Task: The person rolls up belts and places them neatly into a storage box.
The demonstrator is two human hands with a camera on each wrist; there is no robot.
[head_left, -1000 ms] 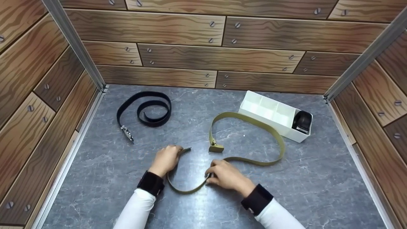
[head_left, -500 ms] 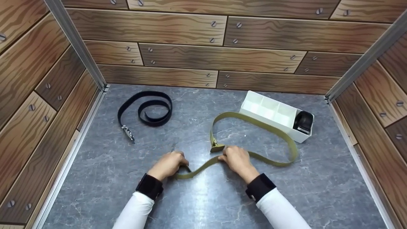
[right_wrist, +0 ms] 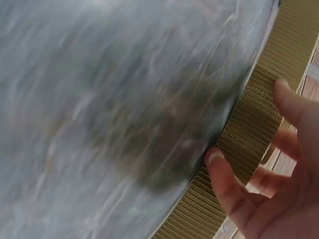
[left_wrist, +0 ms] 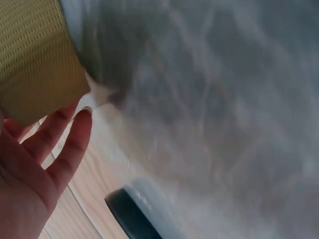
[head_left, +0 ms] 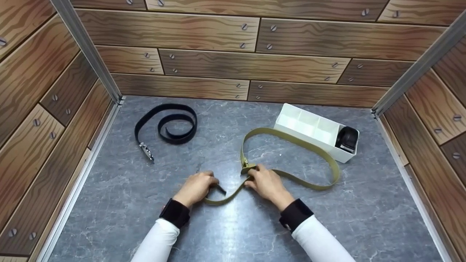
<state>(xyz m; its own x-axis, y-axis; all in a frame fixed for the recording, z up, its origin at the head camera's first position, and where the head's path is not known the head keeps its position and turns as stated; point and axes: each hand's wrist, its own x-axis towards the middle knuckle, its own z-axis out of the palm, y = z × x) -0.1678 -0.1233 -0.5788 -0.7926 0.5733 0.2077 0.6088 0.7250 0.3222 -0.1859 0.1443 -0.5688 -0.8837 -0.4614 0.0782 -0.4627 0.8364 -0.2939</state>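
An olive-yellow webbing belt (head_left: 302, 143) lies in a wide loop on the grey floor. My left hand (head_left: 196, 187) grips it near its free end, and the dark tip (head_left: 221, 189) sticks out beyond the fingers. In the left wrist view the ribbed strap (left_wrist: 35, 59) passes over the fingers. My right hand (head_left: 268, 185) pinches the strap further along, right beside the belt's flat buckle (head_left: 248, 167). From the right wrist, thumb and fingers show on both faces of the ribbed webbing (right_wrist: 251, 119).
A dark belt (head_left: 189, 133) lies loosely coiled at the left, with a silver buckle (head_left: 147, 152) at its end. At the back right stands a white divided box (head_left: 336, 154), a rolled black belt (head_left: 347, 137) in its right compartment. Wood-patterned walls (head_left: 204, 62) enclose three sides.
My right hand has moved up along the strap to beside the buckle. The left hand has come slightly nearer me, and the belt's tip now points toward the right hand.
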